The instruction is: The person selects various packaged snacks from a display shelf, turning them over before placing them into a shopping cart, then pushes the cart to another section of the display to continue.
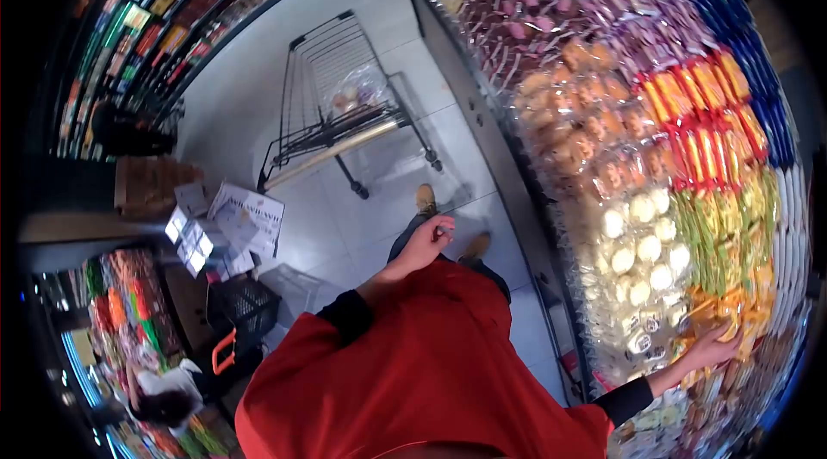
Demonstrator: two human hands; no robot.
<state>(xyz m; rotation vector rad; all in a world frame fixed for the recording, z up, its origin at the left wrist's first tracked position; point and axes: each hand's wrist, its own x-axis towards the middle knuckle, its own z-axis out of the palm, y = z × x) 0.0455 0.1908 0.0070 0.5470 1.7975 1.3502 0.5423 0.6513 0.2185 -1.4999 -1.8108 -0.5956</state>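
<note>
My left hand point(428, 240) hangs over the floor in front of my red top, its fingers curled; whether anything is inside them is hidden. On the right, my right hand point(713, 347) reaches onto the display and touches the orange-wrapped packets point(732, 308), its fingers partly spread. Left of that hand lie clear packs with round white items point(648, 248). Green-and-yellow packets point(711, 218) sit just beyond the orange ones. A wire shopping cart point(332, 71) with a wooden-looking handle stands ahead of me, holding a clear bag point(356, 93).
The display's dark side wall point(469, 106) runs close along my right. Stocked shelves point(164, 20) line the far left. At lower left are a black basket point(244, 308) with an orange handle, printed signs point(250, 213), and another person point(168, 394) beside a second display.
</note>
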